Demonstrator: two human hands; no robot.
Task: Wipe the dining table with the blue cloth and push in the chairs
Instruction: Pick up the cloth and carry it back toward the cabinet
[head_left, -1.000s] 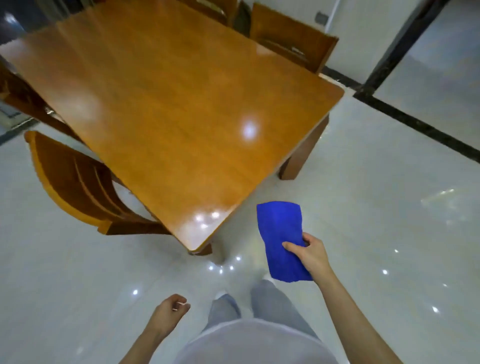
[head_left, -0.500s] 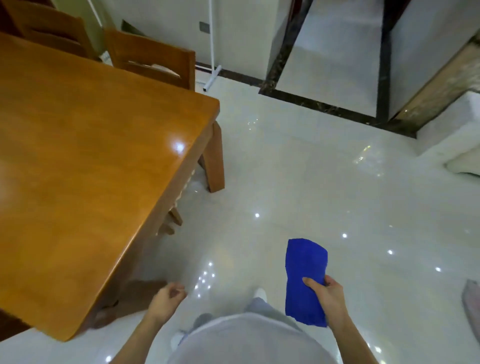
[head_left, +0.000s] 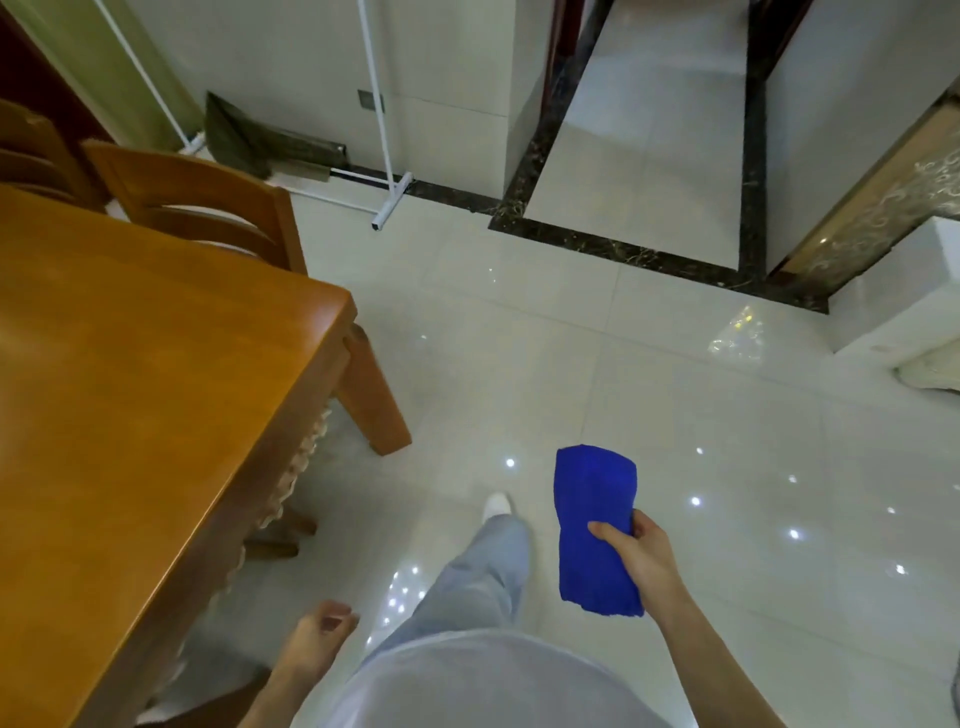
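Beside glossy table (head_left: 130, 364), right hand (head_left: 644, 561) grips folded cloth (head_left: 592, 499).

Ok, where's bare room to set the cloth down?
Dining table top: all that shows is bare, from the edge by the left hand to the corner above its leg. Crowded only along the far edge, where two chair backs stand.

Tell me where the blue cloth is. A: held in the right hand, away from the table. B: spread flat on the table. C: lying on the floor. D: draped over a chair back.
A: the right hand grips the blue cloth in the air above the floor, apart from the table.
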